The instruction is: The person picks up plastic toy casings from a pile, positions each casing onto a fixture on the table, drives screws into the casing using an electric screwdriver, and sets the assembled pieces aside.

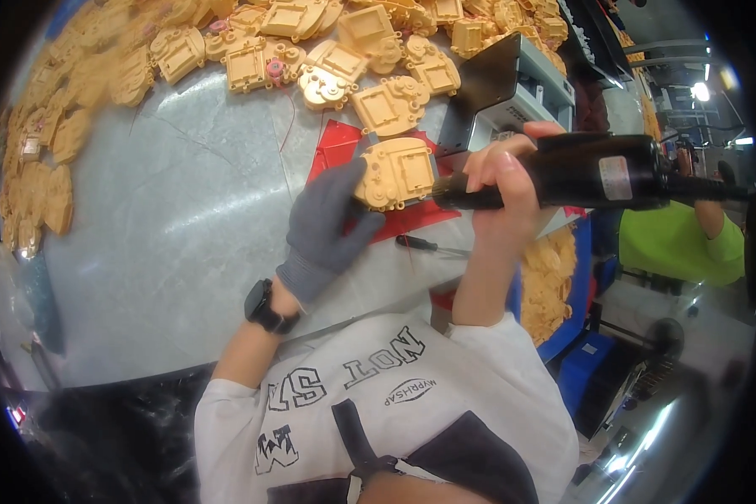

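My left hand (332, 231), in a grey glove, grips a yellow plastic housing (399, 175) by its left side, over a red mat (330, 144) on the table. My bare right hand (512, 185) is wrapped round a black electric screwdriver (596, 170), held nearly level. The tool's front end points left at the housing's right edge; whether its bit touches the housing cannot be made out. Just beyond, another yellow housing (391, 105) lies at the mat's far edge. A small black-handled screwdriver (417, 243) rests on the table below the tool.
Heaped yellow housings (256, 65) line the table's far and left sides. A grey box-shaped device (521, 92) with a black panel stands behind my right hand. Right of me is a blue bin (581, 252) of yellow parts. A person in a yellow-green top (676, 244) is farther right.
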`<state>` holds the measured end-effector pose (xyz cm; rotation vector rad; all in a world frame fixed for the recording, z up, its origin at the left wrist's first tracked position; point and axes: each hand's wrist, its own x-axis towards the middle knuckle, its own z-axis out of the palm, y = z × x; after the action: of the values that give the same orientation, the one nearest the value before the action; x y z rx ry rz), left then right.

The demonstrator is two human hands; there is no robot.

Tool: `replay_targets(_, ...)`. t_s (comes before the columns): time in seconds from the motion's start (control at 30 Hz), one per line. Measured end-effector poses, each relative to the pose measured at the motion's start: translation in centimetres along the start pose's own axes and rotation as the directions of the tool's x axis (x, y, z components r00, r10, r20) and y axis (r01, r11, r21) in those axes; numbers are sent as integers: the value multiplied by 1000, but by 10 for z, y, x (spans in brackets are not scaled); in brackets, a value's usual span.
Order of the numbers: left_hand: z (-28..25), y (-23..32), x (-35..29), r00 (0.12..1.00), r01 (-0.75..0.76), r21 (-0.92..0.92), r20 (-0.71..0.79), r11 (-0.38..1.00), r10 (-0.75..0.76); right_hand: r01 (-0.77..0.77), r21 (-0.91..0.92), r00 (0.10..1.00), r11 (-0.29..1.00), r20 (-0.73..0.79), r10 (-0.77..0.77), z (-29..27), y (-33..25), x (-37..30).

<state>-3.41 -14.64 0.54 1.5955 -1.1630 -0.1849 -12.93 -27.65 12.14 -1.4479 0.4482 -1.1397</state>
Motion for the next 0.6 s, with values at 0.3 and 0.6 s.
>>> replay_targets(0.3,-2,0,0,999,40,0,31,999,-40,2,82,999,997,41,-5,2,9,3)
replay_targets(0.6,0,3,5,996,61,-43,69,997,-58,-48,146,997,988,69,39,-10,15,7)
